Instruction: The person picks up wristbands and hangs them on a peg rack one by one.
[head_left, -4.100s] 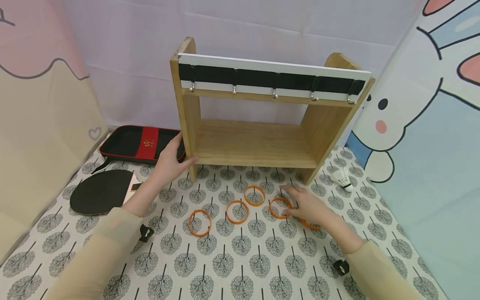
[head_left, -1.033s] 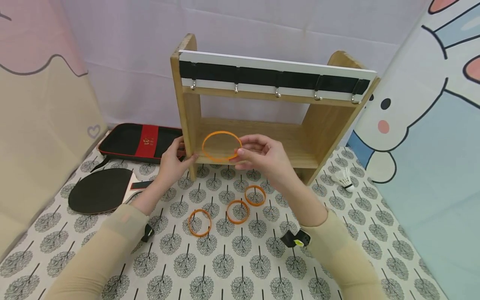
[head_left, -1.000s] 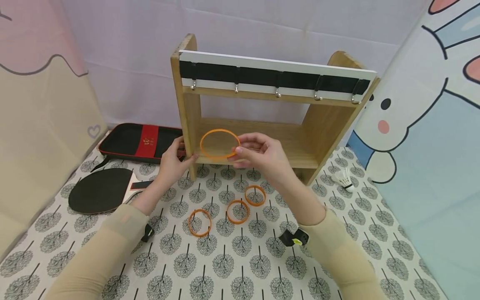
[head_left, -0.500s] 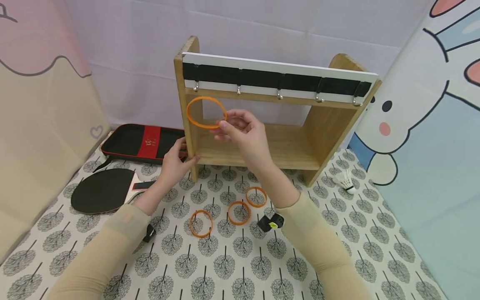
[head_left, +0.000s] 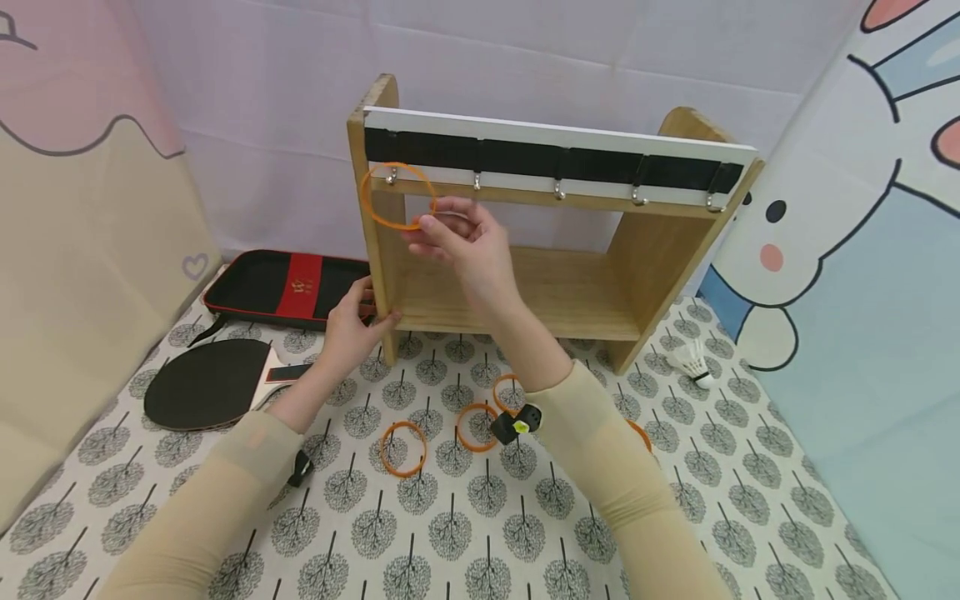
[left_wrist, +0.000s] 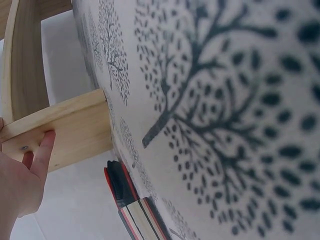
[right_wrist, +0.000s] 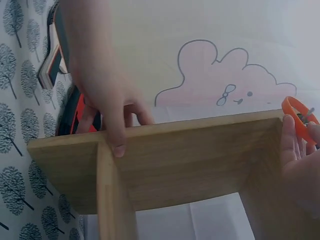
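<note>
My right hand [head_left: 476, 254] pinches an orange wristband [head_left: 388, 223] between thumb and fingers. It is raised to the leftmost metal hook [head_left: 391, 177], which shows inside the band's loop in the head view. In the right wrist view, the hook tip likewise appears within the wristband [right_wrist: 288, 107]. The hook belongs to a row on a white and black strip [head_left: 525, 157] along the top front of a wooden shelf [head_left: 562, 287]. My left hand [head_left: 352, 329] grips the shelf's left side panel low down, thumb at the front edge and fingers round the outer face.
On the tree-print tablecloth lie more orange bands [head_left: 405, 475], one partly behind the right wrist's camera and another beside the right sleeve. To the left are a table tennis bat [head_left: 206, 383] and a black-red case [head_left: 258, 287]. A shuttlecock [head_left: 692, 362] lies at right.
From the table at right, my right hand has picked up a wristband and carried it left and up to the leftmost hook. My left hand has stayed on the side panel.
</note>
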